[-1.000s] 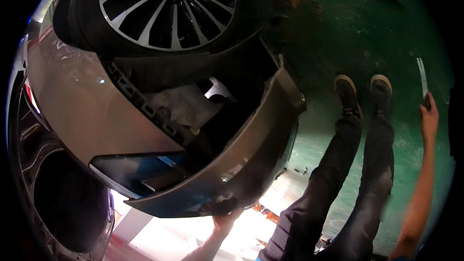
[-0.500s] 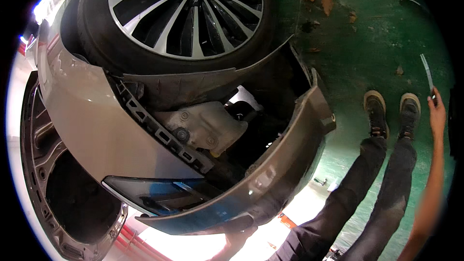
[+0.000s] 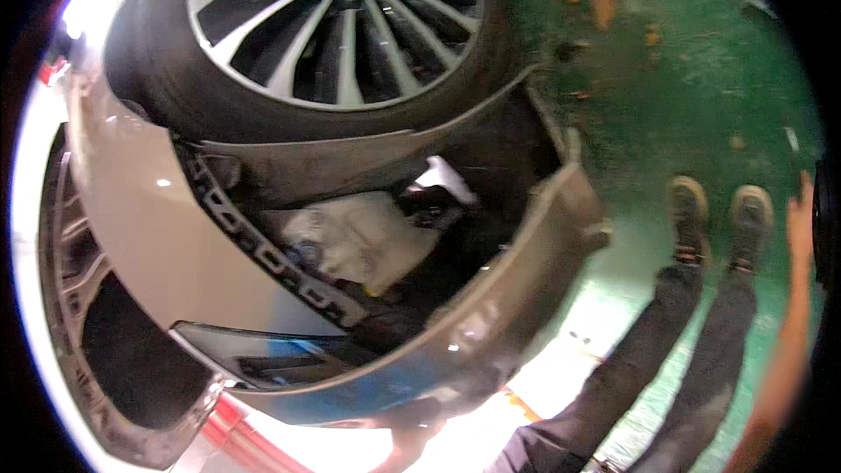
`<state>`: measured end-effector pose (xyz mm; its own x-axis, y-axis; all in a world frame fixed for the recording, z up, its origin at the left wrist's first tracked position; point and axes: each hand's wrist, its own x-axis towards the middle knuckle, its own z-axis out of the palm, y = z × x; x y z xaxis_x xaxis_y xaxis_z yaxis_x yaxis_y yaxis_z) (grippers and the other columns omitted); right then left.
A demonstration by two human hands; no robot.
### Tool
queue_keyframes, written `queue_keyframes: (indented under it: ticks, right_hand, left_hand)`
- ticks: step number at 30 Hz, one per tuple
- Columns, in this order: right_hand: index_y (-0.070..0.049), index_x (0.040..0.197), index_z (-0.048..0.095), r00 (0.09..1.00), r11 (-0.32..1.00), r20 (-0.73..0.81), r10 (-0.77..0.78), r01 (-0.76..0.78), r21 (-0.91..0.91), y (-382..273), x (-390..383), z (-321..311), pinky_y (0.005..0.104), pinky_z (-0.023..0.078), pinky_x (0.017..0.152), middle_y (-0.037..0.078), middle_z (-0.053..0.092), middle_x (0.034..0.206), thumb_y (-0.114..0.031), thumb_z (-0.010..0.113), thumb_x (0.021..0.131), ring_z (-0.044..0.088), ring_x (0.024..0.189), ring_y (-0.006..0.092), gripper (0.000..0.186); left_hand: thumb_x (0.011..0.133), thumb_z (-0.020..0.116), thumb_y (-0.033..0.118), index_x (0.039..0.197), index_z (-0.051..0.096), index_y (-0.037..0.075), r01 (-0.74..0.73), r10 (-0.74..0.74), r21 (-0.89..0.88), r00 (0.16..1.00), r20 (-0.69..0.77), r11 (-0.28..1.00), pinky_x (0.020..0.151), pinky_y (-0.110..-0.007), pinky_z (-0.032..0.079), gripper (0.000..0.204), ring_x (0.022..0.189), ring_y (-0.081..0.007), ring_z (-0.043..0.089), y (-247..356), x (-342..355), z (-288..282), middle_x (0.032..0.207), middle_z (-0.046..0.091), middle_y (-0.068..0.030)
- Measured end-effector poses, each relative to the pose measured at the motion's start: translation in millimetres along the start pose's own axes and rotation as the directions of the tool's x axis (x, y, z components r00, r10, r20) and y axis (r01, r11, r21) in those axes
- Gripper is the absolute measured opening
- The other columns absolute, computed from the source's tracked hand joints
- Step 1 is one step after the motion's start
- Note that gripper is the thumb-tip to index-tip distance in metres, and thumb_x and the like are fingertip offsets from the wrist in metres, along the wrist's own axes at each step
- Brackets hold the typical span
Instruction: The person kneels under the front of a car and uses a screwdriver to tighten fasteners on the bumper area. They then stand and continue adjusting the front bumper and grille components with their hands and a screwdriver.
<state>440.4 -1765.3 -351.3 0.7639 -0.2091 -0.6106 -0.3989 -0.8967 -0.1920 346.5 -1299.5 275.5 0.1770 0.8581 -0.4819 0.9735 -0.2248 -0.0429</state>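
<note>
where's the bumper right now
In the head view, the bumper curves across the lower middle, below the wheel, with the left hand at its lower edge.

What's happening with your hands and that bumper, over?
Left hand at bumper, contact washed out. Right hand at thin light tool, grip blurred. Bumper gaping from fender, wheel alongside.

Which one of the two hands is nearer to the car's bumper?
The left hand, just below the bumper in the picture; the right hand is far right, beyond the shoes.
</note>
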Motion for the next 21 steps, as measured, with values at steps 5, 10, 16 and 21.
queue_keyframes:
  ticks: [5,10,16,21]
  right_hand:
    - [-0.004,0.122,0.059,0.999,0.963,0.043,0.012,-0.023,0.270,-69.8,-57.6,-75.2,0.0430,0.049,0.089,0.019,0.063,0.113,-0.010,0.059,0.079,0.061,0.103,0.0348,0.043]
    - [-0.005,0.116,0.061,0.925,0.895,0.367,-0.102,-0.076,0.440,-117.5,-154.6,-166.7,0.0388,0.052,0.076,0.016,0.068,0.095,-0.015,0.067,0.080,0.066,0.084,0.0299,0.038]
    - [-0.009,0.113,0.065,0.724,0.806,0.395,-0.566,0.385,0.450,-144.7,-289.0,-295.4,0.0431,0.050,0.087,0.012,0.068,0.103,-0.025,0.067,0.081,0.065,0.096,0.0304,0.036]
    - [-0.009,0.106,0.066,0.526,0.702,0.569,-0.633,0.699,0.135,-125.4,-303.7,-278.8,0.0442,0.048,0.085,0.013,0.069,0.098,-0.029,0.063,0.081,0.064,0.094,0.0318,0.033]
  left_hand:
    - [0.074,0.069,0.017,0.104,0.060,0.003,-0.221,0.219,0.096,0.975,0.028,0.971,0.080,-0.028,0.046,0.035,0.085,-0.0117,0.056,-46.1,26.1,-7.0,0.094,0.061,-0.0034]
    - [0.067,0.075,0.008,0.110,0.058,-0.002,-0.142,0.158,-0.324,0.987,0.023,0.935,0.082,-0.033,0.048,0.048,0.089,-0.0195,0.060,-11.0,17.2,25.0,0.101,0.063,-0.0083]
    - [0.072,0.073,0.009,0.135,0.041,-0.005,-0.308,0.301,-0.126,0.951,-0.074,0.943,0.106,-0.039,0.035,0.073,0.121,-0.0297,0.049,44.6,-25.9,21.7,0.130,0.052,-0.0209]
    - [0.071,0.072,0.004,0.136,0.042,-0.003,-0.414,0.428,-0.193,0.903,0.031,0.889,0.107,-0.043,0.035,0.073,0.124,-0.0347,0.047,-39.1,-101.1,43.5,0.132,0.049,-0.0213]
